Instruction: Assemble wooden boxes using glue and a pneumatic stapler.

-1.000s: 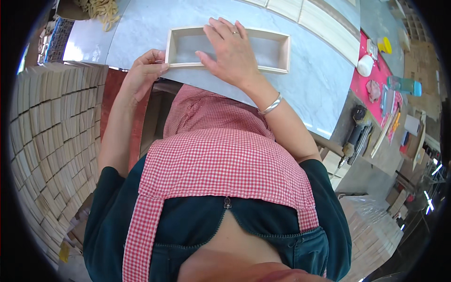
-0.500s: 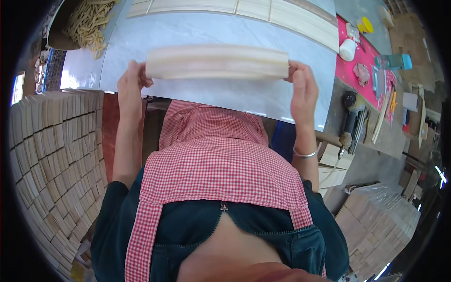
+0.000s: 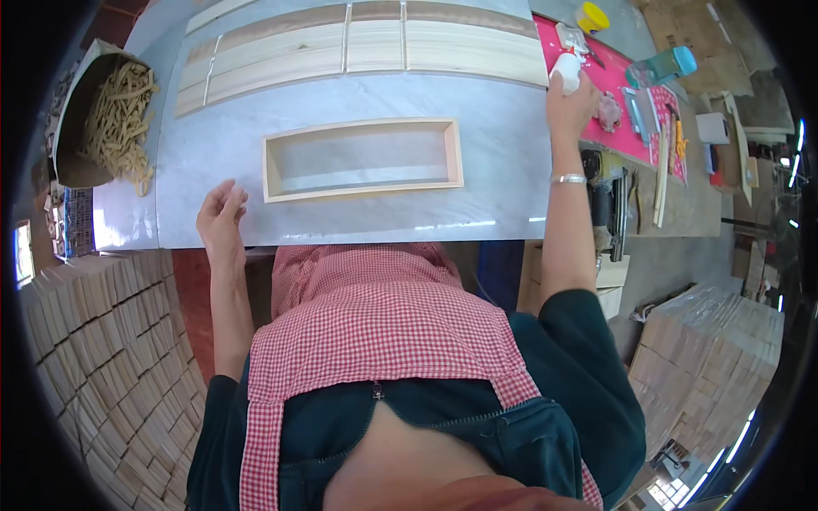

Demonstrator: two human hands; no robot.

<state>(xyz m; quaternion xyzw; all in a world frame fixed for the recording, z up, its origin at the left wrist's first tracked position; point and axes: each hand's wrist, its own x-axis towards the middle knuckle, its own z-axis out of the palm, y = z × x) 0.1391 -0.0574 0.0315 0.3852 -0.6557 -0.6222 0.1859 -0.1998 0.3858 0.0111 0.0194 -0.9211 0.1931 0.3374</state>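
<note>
A shallow rectangular frame of pale wood point(image 3: 366, 191) lies on the grey-white marbled tabletop point(image 3: 358, 223), and the tabletop shows through its middle. To its left, near the table's front edge, my left hand point(image 3: 223, 215) is held with loosely bent fingers, parted and holding nothing. My right hand point(image 3: 573, 109) reaches to the far right, its fingers closed around a white bottle point(image 3: 566, 71) with a small red tip. The palm side of that grip is hidden.
Bundled wooden strips point(image 3: 290, 61) lie along the table's far side. At left, a box holds small wood pieces point(image 3: 119, 119). A pink sheet point(image 3: 620, 143) carries a teal bottle point(image 3: 665, 66), a yellow tub point(image 3: 591, 17) and tools. Wood stacks point(image 3: 111, 341) rise at lower left.
Both hands have let go of the wooden frame, which now rests on the table. My right hand has moved right onto the white bottle; the left has drawn back. The view has shifted.
</note>
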